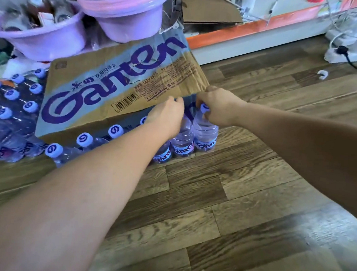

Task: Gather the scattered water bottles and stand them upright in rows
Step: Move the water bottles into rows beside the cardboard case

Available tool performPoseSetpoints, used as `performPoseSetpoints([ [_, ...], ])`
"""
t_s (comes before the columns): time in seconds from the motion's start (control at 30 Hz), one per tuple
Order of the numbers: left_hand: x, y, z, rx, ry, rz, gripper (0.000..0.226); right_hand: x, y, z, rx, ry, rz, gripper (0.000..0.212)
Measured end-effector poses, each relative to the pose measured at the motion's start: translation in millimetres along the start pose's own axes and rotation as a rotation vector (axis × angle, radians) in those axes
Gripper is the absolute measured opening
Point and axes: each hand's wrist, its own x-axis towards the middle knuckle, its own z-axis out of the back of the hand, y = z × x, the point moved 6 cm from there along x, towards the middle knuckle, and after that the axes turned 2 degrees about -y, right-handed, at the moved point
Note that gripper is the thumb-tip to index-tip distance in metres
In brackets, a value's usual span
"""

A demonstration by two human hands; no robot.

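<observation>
A row of clear water bottles with white, purple-swirl caps [84,139] stands upright on the wood floor along the front of a Ganten cardboard box [117,87]. My right hand [218,108] grips the neck of the rightmost bottle [206,133], whose cap shows between my fingers. My left hand [167,117] is curled over the top of the bottle beside it [182,140]; its cap is hidden under my fingers. A third bottle [161,155] stands just left, partly behind my forearm. More bottles in shrink wrap [11,109] stand at the left.
Purple plastic basins [42,37] and a lidded purple tub [123,5] sit behind the box. A white shelf base with an orange strip [245,33] runs along the back. A power strip with cables [346,52] lies at the far right. Wood floor [233,193] spreads in front.
</observation>
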Motion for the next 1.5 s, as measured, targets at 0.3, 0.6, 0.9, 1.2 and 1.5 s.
performPoseSetpoints([
  [0.3, -14.1, 21.3, 7.5, -0.023, -0.012, -0.091, 0.045, -0.4, 1.5, 0.6, -0.025, 0.012, -0.032, 0.034],
  [0.6, -50.4, 91.5, 15.6, -0.001, -0.129, -0.091, 0.052, -7.1, 32.7, 6.2, 0.001, -0.087, -0.167, 0.048],
  [0.9, -73.1, 204.8, 9.5, 0.009, -0.035, 0.002, 0.067, 41.1, 166.5, -8.5, -0.022, -0.048, -0.031, 0.062],
  [1.2, -114.5, 382.1, -7.9, -0.031, -0.048, 0.202, 0.065, 128.2, 329.5, -57.9, -0.058, 0.029, 0.141, 0.066],
  [1.5, -108.3, 463.5, -32.3, -0.177, -0.025, 0.243, 0.067, 189.5, 404.7, -106.2, -0.147, 0.158, 0.193, 0.065],
])
